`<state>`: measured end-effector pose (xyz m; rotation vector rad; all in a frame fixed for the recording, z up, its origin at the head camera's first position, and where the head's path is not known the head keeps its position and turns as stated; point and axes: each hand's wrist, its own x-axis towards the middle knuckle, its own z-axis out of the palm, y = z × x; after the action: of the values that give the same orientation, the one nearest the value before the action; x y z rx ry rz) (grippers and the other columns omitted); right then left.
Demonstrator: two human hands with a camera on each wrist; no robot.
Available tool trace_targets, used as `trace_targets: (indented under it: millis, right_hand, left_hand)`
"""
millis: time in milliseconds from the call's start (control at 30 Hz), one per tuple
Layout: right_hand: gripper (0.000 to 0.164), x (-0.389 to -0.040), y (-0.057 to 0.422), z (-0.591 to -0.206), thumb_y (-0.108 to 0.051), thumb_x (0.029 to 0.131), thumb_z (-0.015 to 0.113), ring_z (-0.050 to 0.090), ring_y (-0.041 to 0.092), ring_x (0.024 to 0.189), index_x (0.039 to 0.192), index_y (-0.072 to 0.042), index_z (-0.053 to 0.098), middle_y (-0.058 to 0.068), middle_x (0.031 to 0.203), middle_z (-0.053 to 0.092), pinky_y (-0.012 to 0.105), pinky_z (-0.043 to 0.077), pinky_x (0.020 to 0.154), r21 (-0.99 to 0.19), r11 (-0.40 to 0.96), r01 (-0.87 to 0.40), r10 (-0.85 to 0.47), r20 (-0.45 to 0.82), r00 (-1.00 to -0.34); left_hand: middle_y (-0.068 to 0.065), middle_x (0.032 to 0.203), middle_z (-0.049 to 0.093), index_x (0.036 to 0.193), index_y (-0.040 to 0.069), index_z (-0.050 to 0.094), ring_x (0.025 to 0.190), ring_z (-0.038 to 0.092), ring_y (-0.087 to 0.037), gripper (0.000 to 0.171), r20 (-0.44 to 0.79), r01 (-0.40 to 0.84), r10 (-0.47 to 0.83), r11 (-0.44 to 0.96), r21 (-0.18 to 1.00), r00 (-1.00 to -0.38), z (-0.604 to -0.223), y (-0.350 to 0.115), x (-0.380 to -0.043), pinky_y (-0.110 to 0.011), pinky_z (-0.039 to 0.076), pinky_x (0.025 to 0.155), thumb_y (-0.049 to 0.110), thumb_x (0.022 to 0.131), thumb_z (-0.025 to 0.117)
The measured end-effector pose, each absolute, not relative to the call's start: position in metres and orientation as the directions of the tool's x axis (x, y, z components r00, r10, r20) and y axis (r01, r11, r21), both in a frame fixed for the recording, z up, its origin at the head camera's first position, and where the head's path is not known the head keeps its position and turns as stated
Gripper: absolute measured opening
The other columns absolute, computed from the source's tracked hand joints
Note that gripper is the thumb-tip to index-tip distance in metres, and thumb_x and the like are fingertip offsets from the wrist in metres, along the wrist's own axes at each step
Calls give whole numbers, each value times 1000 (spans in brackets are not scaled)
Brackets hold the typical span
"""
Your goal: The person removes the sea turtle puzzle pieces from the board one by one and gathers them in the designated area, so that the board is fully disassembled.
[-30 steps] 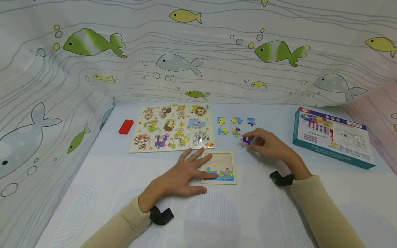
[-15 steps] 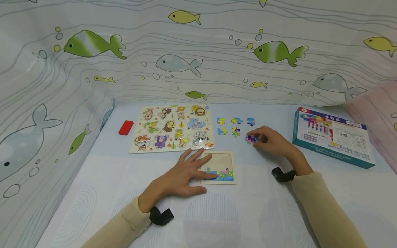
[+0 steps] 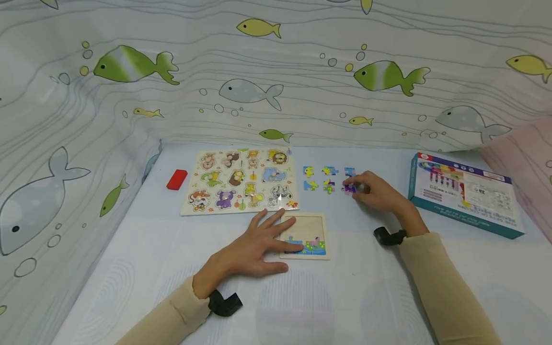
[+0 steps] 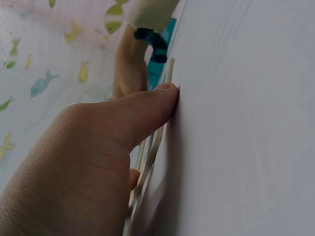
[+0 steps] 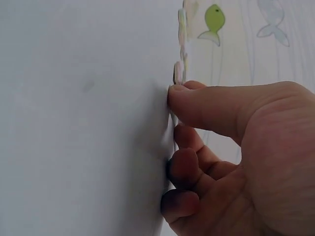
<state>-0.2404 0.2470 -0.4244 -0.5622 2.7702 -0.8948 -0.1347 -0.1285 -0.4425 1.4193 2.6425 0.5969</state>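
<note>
My left hand (image 3: 254,249) lies with fingers spread across the left side of a small square wooden puzzle tray (image 3: 308,226). Colourful jigsaw pieces (image 3: 316,245) fill the tray's bottom strip, partly covered by a finger. In the left wrist view, the thumb (image 4: 147,110) sits beside the tray's edge. With thumb and index finger, my right hand (image 3: 376,192) pinches a purple jigsaw piece (image 3: 348,189) at the right end of the lower row of loose pieces. Fingertips hide part of it. Its row neighbour is a yellow-green jigsaw piece (image 3: 329,186).
Further loose jigsaw pieces (image 3: 308,171) lie in two rows beyond the tray. An animal puzzle board (image 3: 222,178) is at the back left, with a red block (image 3: 177,179) beside it. A teal-edged box (image 3: 465,194) lies at the right. Fish-print cloth (image 3: 319,124) rises behind.
My right hand has carried the purple piece rightward, then slightly away, to the end of the lower row under the blue piece. The left hand stays on the tray.
</note>
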Motion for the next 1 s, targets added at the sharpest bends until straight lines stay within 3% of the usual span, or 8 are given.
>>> trace_targets:
  millis: [200, 1000]
  right_hand:
    - [38, -240, 245, -430, -4, 95, 66, 45, 25, 88, 132, -9, 66, 19, 119, 57, 32, 40, 72, -606, 746, -278, -372, -33, -928]
    - [33, -237, 237, -430, -6, 98, 61, 51, 30, 97, 131, -4, 66, 21, 119, 60, 41, 44, 83, -576, 785, -227, -285, -10, -958]
  left_hand:
    - [-7, 169, 28, 143, 42, 57, 159, 13, -37, 50, 116, 788, 816, 495, 367, -567, -443, -129, -134, -70, 8, 122, 55, 95, 59]
    - [-6, 169, 28, 142, 42, 58, 160, 12, -36, 49, 127, 787, 814, 489, 377, -566, -447, -129, -137, -67, 6, 123, 56, 95, 58]
